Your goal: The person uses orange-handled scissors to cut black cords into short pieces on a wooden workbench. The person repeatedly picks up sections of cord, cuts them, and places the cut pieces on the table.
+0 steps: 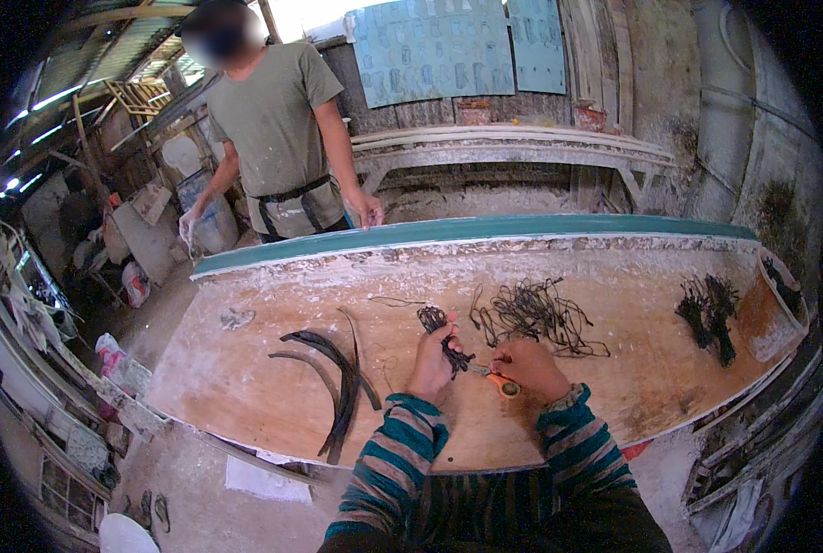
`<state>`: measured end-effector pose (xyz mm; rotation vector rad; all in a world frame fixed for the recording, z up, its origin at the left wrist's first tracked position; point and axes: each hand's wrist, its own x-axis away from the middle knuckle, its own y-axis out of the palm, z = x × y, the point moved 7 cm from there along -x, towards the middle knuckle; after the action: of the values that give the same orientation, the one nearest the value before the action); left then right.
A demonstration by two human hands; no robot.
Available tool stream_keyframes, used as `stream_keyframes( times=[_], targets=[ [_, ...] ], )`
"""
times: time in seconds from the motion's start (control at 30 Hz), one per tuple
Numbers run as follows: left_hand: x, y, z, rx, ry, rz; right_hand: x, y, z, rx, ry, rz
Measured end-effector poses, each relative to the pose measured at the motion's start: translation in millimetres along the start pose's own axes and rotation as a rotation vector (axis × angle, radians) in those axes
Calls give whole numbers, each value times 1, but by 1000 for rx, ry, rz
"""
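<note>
My left hand (434, 358) is closed around a small bundle of looped black cords (431, 319). The loops stick out past the fingertips on the far side, and the knotted ends (455, 361) hang out toward the right. Close beside it, my right hand (533, 366) is closed with its fingers bent. A pair of orange-handled scissors (502, 382) shows at its near-left edge, blades pointing left to the bundle's ends. How the fingers sit in the handles is partly hidden. Beyond my hands lies a loose pile of black cord loops (539, 316).
Curved black strips (342, 396) lie on the wooden table (236, 369) at left. Tied black bundles (709, 313) and a brown tub (773, 309) are at right. A long green-edged board (485, 228) borders the far side, where another person (278, 129) stands touching it.
</note>
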<state>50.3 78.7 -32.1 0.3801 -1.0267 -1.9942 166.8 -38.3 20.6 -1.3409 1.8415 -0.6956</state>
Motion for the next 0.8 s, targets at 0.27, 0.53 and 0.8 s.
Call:
stream_keyframes(
  times=[0.27,0.53,0.8],
  targets=[
    [0,1,-4,-21,-32,-16,4,-18,13,104,31,88],
    [4,2,-7,-95,-61,0,-6,-28,17,-108,4,156],
    [24,42,-4,-41,14,-237,-13,-16,9,-748,17,143]
  ],
)
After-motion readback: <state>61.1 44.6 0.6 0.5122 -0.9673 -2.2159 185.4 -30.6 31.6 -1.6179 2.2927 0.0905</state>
